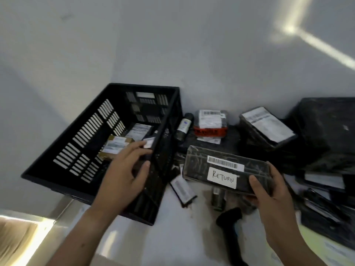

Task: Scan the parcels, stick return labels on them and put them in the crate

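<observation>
- Right hand (272, 192): holds a long black-wrapped parcel (199, 166) by its right end, thumb on the top face, fingers curled underneath.
- The parcel is in the air above the counter (182, 239), just right of the crate (84, 131) and outside it.
- The parcel's top face carries a barcode label (223, 163). Just below that label is a white label (222, 177) hand-lettered "RETURN".
- Left hand (124, 171): fingers stretched nearly straight across the crate's right wall and pointing into the crate, thumb on the outer side of that wall. No grasped object is visible.
- A small white slip (149, 142) sits at the left fingertips; I cannot tell whether they touch it.
- The crate is black with slotted walls and stands on the counter against the wall. Inside it are a brown box (115, 145) with white labels and, behind that, flat labelled packets (138, 129).
- On the counter right of the crate:
  - a dark cylinder (183, 127);
  - a packet with red tape (210, 131);
  - a flat black packet (267, 125);
  - a heap of black bags (326, 169).
- Below the held parcel: a small barcoded packet (182, 189) and a black handle-shaped object (230, 217). The frame is blurred there, so I cannot identify the object.
</observation>
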